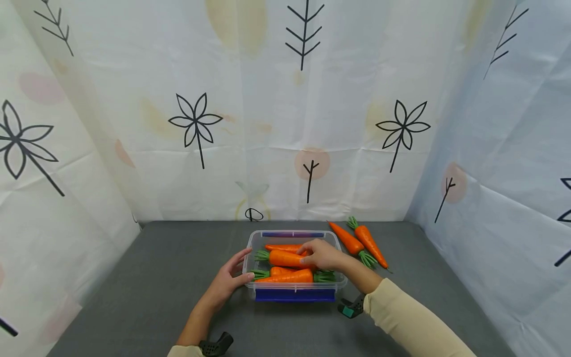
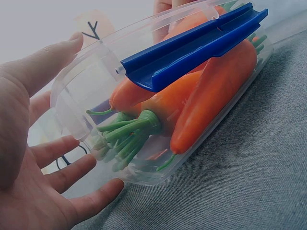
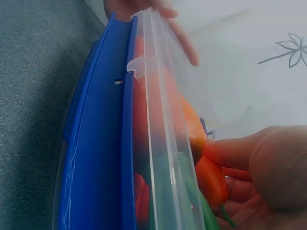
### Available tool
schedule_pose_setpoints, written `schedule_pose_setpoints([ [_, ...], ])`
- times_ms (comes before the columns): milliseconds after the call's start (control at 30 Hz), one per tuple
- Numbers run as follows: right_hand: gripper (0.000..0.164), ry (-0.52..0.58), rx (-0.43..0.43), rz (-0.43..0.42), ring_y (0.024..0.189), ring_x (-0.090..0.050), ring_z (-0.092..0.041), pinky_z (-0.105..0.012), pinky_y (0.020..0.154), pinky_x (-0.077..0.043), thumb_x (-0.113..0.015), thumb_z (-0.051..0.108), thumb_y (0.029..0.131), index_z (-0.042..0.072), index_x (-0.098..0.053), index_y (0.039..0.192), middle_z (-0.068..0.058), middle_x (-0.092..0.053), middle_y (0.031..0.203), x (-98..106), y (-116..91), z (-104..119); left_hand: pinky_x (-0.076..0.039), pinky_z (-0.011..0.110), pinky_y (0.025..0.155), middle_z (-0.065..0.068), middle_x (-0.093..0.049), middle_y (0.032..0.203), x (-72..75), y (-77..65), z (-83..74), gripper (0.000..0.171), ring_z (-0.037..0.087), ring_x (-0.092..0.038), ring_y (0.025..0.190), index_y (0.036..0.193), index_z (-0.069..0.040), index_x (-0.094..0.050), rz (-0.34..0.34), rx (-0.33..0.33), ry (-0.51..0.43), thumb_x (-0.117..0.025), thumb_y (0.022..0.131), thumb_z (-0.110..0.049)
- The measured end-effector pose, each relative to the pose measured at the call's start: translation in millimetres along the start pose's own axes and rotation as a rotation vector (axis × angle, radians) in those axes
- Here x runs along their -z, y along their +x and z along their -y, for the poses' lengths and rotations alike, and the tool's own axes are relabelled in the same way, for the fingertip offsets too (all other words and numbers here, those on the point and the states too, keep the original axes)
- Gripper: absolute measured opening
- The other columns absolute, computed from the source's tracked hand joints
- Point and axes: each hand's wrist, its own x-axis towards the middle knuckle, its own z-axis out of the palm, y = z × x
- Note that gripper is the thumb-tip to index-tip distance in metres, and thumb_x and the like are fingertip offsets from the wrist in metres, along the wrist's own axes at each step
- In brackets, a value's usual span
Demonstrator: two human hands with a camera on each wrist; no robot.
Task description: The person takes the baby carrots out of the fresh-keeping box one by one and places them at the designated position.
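Note:
A clear plastic container [image 1: 294,286] with blue latches stands on the grey table and holds several orange carrots with green tops. My left hand [image 1: 225,283] rests against the container's left side. In the left wrist view its fingers [image 2: 72,172] are spread and fairly straight, and the thumb is by the rim. Over the right part of the container, my right hand [image 1: 325,255] pinches the end of a carrot [image 1: 283,258] lying above the others. The right wrist view shows the thumb [image 3: 230,152] against an orange carrot, partly hidden by the container wall.
Two more carrots, one with its top toward me [image 1: 348,239] and one with its top away [image 1: 371,243], lie on the table right of the container. Patterned white cloth [image 1: 267,124] hangs behind and at both sides of the grey tabletop [image 1: 169,277].

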Motion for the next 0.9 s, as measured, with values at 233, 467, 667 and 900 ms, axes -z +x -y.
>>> schedule_pose_setpoints([
  [233,0.025,0.030,0.041,-0.018,0.080,-0.056,-0.014,-0.032,0.073,-0.050,-0.061,0.011,0.096,0.001,-0.067,0.119,-0.008,-0.066,0.110,10.1,-4.6,-3.2,-0.035,0.058,0.103,0.021,-0.031,0.153,0.6,0.4,0.5,0.061,0.046,-0.034,0.134,0.148,-0.016,-0.040,0.007,-0.014,-0.003,-0.065,0.093,-0.014],
  [467,0.029,0.095,0.041,-0.068,0.066,-0.057,-0.027,-0.035,0.062,-0.050,-0.059,0.013,0.098,0.001,-0.063,0.124,-0.012,-0.063,0.086,25.3,-10.7,-4.5,-0.035,0.059,0.102,0.020,-0.030,0.153,-0.2,1.2,1.1,0.061,0.046,-0.034,0.135,0.149,-0.016,-0.040,0.006,-0.011,0.006,-0.065,0.093,-0.015],
  [667,0.032,0.139,0.065,-0.112,0.072,-0.057,-0.041,-0.039,0.060,-0.048,-0.058,0.015,0.099,0.002,-0.061,0.128,-0.018,-0.061,0.083,35.8,-18.4,-6.3,-0.035,0.059,0.102,0.020,-0.031,0.153,0.0,0.9,2.3,0.062,0.046,-0.035,0.134,0.148,-0.016,-0.040,-0.005,-0.004,0.011,-0.066,0.092,-0.016],
  [900,0.033,0.195,0.129,-0.171,0.071,-0.059,-0.028,-0.037,0.062,-0.050,-0.058,0.015,0.099,-0.001,-0.060,0.128,-0.006,-0.061,0.083,46.4,-27.6,-8.3,-0.036,0.058,0.102,0.021,-0.032,0.152,0.0,0.0,3.6,0.062,0.046,-0.037,0.133,0.149,-0.016,-0.040,-0.009,-0.004,0.014,-0.065,0.093,-0.016],
])
